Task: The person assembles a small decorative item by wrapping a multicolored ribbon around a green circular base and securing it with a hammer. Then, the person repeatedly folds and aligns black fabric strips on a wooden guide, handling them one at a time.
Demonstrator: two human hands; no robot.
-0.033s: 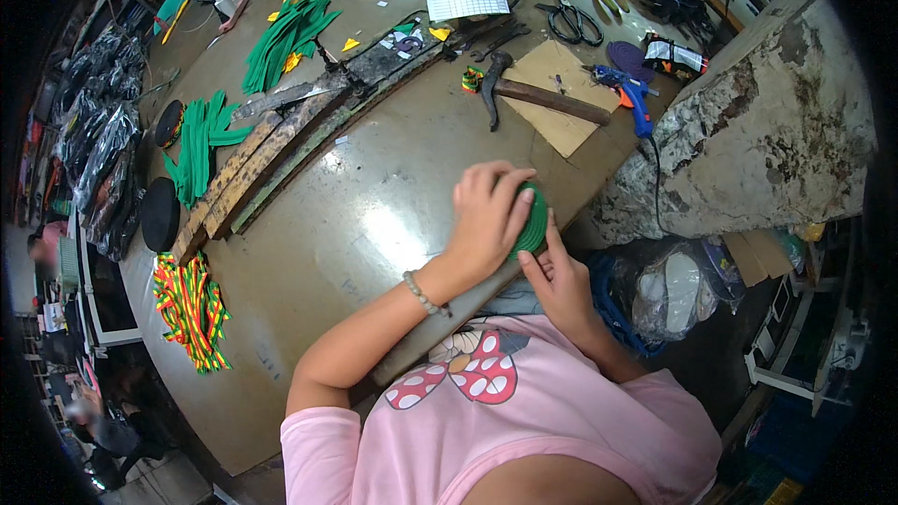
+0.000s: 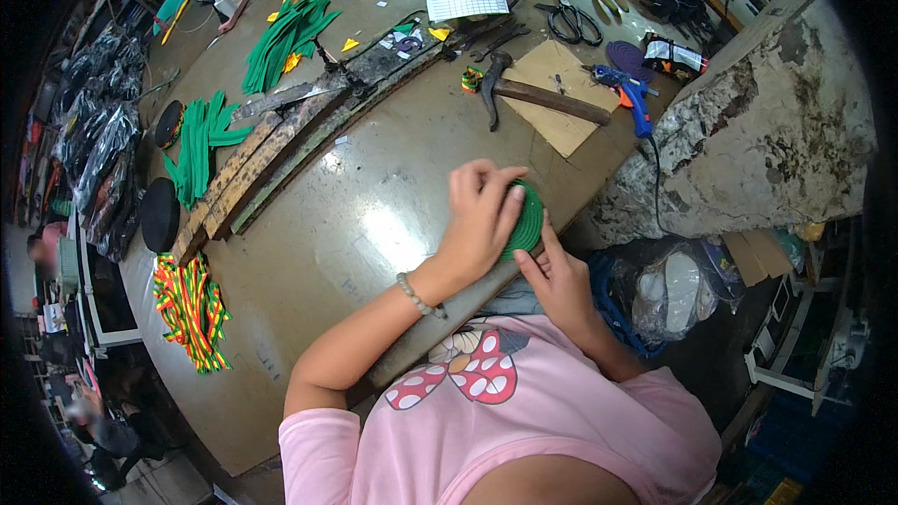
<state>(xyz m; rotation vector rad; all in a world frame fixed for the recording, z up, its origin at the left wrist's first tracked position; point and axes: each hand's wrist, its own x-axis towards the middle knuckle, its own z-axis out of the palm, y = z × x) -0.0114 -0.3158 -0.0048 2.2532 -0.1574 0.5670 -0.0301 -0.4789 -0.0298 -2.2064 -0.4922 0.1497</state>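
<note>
A round green coiled disc [image 2: 528, 217] lies at the near edge of the worn metal-topped table [image 2: 374, 215]. My left hand [image 2: 479, 215], with a bead bracelet on the wrist, lies over the disc and covers most of it with bent fingers. My right hand [image 2: 558, 278] comes up from below the table edge, and its thumb and forefinger pinch the disc's lower right rim. Only the right side of the disc shows.
A hammer [image 2: 543, 98], a cardboard piece [image 2: 561, 126], a blue glue gun [image 2: 629, 92] and scissors [image 2: 568, 23] lie beyond the hands. Green strips [image 2: 290, 30], long bars [image 2: 281, 145], black discs [image 2: 159, 215] and striped strips [image 2: 192, 310] lie left. A rough stone block [image 2: 758, 140] stands right.
</note>
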